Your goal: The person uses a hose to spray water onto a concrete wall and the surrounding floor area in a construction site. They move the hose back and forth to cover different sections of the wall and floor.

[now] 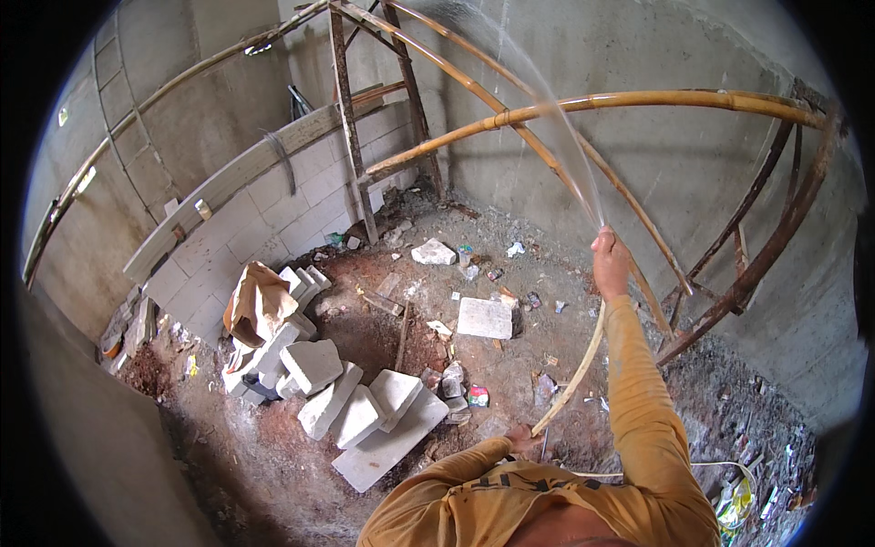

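Note:
My right hand (612,264) is raised ahead of me, wrapped round the end of a pale, cream-coloured hose (583,365). A stream of water (572,150) leaves the hose at my thumb, arching up and to the left toward the grey wall. Lower down, close to my body, my left hand (523,438) grips the same hose; its fingers are partly hidden. Between the two hands the hose bends in a curve. Both arms wear mustard-coloured sleeves.
Bamboo poles (583,105) cross in front of the wall, resting on wooden trestles (349,118). White blocks (310,365) are piled on the rubble-strewn dirt floor, with a torn paper bag (260,305) on top. A low block wall (246,223) stands at left; a ladder (128,118) leans behind.

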Motion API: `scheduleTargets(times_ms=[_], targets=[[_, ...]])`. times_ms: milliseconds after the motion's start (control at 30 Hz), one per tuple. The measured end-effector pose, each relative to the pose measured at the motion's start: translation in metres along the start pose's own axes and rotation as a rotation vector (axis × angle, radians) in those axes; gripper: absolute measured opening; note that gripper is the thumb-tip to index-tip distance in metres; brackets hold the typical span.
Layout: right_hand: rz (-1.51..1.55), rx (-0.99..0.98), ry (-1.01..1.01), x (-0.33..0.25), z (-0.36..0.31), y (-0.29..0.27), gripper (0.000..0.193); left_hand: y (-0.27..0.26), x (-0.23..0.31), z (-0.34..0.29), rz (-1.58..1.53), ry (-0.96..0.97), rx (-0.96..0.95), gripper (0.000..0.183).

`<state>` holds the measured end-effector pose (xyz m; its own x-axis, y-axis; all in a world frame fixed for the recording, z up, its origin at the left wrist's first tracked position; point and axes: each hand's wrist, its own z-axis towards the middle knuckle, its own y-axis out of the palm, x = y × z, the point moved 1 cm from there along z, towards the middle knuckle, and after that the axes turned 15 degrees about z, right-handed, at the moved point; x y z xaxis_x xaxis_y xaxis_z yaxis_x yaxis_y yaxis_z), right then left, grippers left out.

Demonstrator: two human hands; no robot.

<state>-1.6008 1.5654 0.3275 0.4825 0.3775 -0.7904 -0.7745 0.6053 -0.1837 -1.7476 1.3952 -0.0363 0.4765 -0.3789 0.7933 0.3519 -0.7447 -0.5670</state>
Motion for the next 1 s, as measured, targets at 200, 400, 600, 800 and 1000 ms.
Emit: scheduleTargets(times_ms=[200, 400, 600, 800, 1000], targets=[[0.020, 0.034, 0.115, 0.006, -0.003, -0.017, 0.041, 0.005, -0.004, 0.002, 0.091, -0.031, -0.029, 0.035], [0.036, 0.029, 0.146, 0.011, -0.007, -0.025, 0.041, 0.020, -0.019, 0.007, 0.148, 0.002, -0.018, 0.037], [0.086, 0.088, 0.117, 0.014, -0.008, -0.033, 0.041, 0.011, -0.009, 0.001, 0.110, -0.005, -0.029, 0.039], [0.064, 0.146, 0.046, 0.017, -0.010, -0.047, 0.036, 0.005, -0.004, -0.002, 0.082, -0.013, -0.041, 0.039], [0.023, 0.188, -0.017, 0.029, -0.012, -0.062, 0.034, 0.002, 0.004, -0.003, 0.123, -0.116, -0.126, 0.039]])
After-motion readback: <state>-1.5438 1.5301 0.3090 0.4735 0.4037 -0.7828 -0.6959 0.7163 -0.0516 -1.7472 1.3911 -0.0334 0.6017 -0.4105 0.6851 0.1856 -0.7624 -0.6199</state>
